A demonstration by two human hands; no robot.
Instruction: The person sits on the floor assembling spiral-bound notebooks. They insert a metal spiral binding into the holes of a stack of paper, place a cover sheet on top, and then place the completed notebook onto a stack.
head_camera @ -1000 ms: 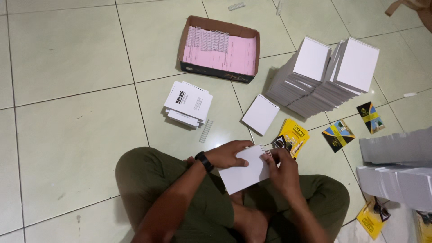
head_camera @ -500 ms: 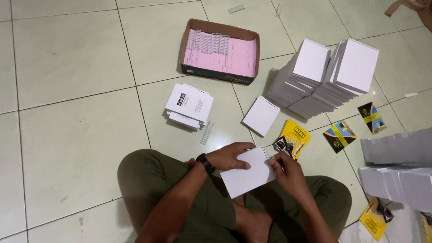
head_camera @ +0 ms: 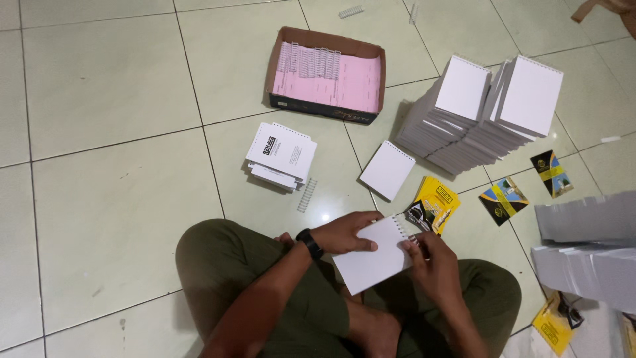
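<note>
Sitting cross-legged on a tiled floor [head_camera: 106,219], the person holds a small white notepad [head_camera: 372,263] over the lap, tilted. Left hand [head_camera: 348,233], wrist in a black watch [head_camera: 309,243], lies flat on the pad's upper face, fingers pressed together, pinning it. Right hand [head_camera: 434,265] pinches the wire spiral [head_camera: 404,229] at the pad's right edge, fingertips closed on it; how far the coil is threaded is too small to tell. Judgement: doing this well means keeping the sheets squared under the left hand so the holes stay lined up, and feeding the coil evenly. A loose coil [head_camera: 307,195] lies on the floor near a short stack of printed pads [head_camera: 281,156]. Beyond: a cardboard box [head_camera: 326,73] with pink sheets and coils, a tall heap of bound pads [head_camera: 480,113], and yellow covers [head_camera: 434,205].
</note>
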